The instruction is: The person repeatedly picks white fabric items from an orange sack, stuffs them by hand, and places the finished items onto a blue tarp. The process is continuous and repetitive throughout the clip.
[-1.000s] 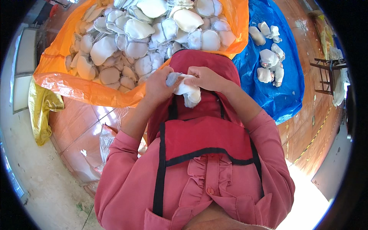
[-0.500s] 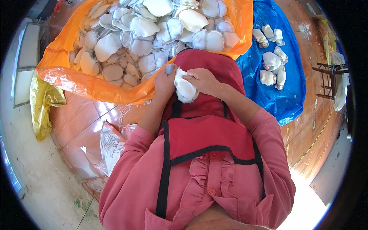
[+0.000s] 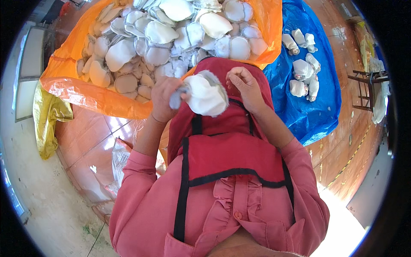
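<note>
Above my lap, my left hand [image 3: 166,98] is closed on a white and grey plush fabric piece [image 3: 205,96]. It grips the piece by a narrow grey part at its left side. The piece has a smooth white face and a fuzzy grey edge, and hangs out to the right of the fingers. Just right of it my right hand [image 3: 246,85] is raised, apart from the piece. Its fingers are loosely bent, with nothing visible between them. Under both hands lies the dark red apron [image 3: 231,115] on my lap.
An orange sheet [image 3: 92,99] ahead holds a big heap of similar white and grey pieces [image 3: 160,32]. On the right, a blue sheet [image 3: 295,115] bears several white bundles [image 3: 302,68]. A yellow sack [image 3: 48,120] lies far left, and a dark stand [image 3: 364,90] is far right.
My right hand has let go of the fabric piece and moved up and right. My left hand has moved left and down with it, and the piece now looks wider, more of its grey edge showing.
</note>
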{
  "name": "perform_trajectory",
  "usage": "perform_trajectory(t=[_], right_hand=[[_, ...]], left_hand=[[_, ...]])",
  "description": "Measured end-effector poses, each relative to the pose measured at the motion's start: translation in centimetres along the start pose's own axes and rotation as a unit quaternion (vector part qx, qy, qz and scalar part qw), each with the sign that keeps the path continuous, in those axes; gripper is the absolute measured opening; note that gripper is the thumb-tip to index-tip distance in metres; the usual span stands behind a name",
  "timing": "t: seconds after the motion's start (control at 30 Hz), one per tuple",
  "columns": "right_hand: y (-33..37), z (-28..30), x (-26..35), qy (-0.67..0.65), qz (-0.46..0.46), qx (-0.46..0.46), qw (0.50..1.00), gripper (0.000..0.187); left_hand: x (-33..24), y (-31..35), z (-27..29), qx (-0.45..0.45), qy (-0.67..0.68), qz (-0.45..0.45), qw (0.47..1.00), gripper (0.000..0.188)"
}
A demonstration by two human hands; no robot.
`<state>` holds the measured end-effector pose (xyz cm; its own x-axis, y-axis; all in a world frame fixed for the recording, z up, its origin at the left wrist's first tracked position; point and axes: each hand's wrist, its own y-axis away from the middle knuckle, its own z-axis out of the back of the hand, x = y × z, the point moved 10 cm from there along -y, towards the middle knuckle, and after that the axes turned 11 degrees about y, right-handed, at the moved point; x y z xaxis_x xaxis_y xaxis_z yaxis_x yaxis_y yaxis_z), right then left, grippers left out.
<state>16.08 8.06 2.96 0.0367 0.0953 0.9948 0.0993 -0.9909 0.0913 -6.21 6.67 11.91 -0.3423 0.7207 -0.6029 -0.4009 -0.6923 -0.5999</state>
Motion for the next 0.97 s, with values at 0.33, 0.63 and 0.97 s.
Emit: perform_trajectory(t=[0.33,0.63,0.97], right_hand=[[1.8,-7.5,7.6,0.286,0.128,0.365,0.877,0.036],[3.6,-9.8,6.1,0.251,0.048,0.489,0.834,0.036],[3.1,-9.2,6.1,0.128,0.008,0.429,0.894,0.035]], left_hand=[[-8.6,0.1,-0.7,0.065,-0.002,-0.239,0.969,0.038],[-10.0,1.7,-1.0,0.04,-0.041,-0.258,0.965,0.038],[-11.9,1.5,-0.3,0.017,-0.041,-0.318,0.947,0.043]])
